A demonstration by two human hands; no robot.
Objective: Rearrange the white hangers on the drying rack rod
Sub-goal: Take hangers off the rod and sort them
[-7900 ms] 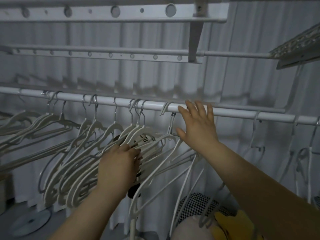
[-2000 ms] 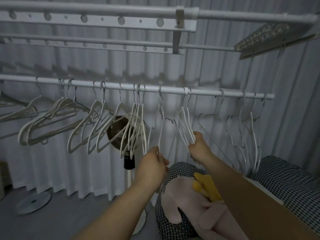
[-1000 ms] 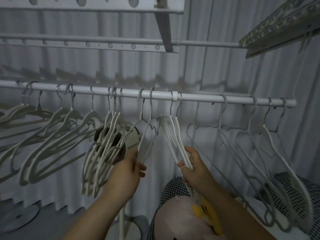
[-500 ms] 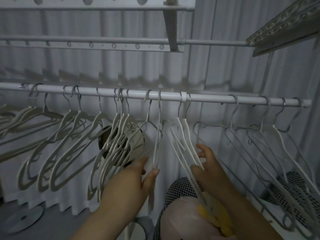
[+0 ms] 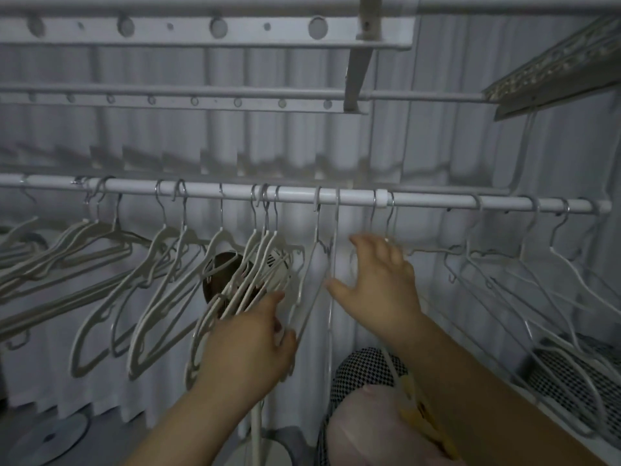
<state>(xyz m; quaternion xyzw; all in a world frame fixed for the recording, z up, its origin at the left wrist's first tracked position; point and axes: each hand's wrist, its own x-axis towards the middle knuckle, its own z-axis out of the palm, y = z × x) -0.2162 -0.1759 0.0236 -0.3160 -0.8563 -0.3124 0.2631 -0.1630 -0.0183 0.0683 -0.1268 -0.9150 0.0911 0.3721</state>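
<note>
Below the rod (image 5: 302, 196), white hangers (image 5: 255, 264) crowd nine o'clock, where the left hand (image 5: 248, 348) clasps a bunch, while the right hand (image 5: 379, 284) spreads empty at three o'clock.

i take the rod (image 5: 302, 197) as my landmark: hangers (image 5: 161, 270) crowd below its left half, more hangers (image 5: 524, 264) hang under its right end. my left hand (image 5: 248, 351) sits under its middle, my right hand (image 5: 379, 284) just right of that. a fan (image 5: 232, 274) stands behind the middle hangers, curtain (image 5: 235, 146) behind the rod.
</note>
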